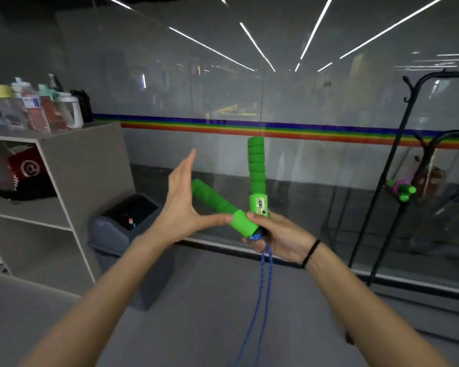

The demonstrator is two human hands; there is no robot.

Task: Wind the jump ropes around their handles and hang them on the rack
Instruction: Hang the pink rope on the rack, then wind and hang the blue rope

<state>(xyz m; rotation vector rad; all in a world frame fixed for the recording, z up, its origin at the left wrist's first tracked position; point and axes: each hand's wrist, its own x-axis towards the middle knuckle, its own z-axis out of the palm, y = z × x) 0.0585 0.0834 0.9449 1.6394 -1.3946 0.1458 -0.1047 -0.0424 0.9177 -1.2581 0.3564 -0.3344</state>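
My right hand [278, 235] grips the bases of two green foam jump-rope handles. One handle [257, 170] stands upright with a small counter box at its foot; the other handle [217, 203] slants down-left. The blue rope [263, 292] hangs from my right fist in two strands toward the floor. My left hand [182, 205] is held flat with straight fingers beside the slanted handle, its thumb touching that handle's lower end. A black rack [390, 170] stands at the right, with another wound rope with green handles [402, 190] hanging on it.
A grey shelf unit [90, 165] stands at the left, with several bottles [35, 107] on top. A dark bin [122, 229] sits next to it. A glass wall with a rainbow stripe [302, 131] runs across the back. Grey floor lies below.
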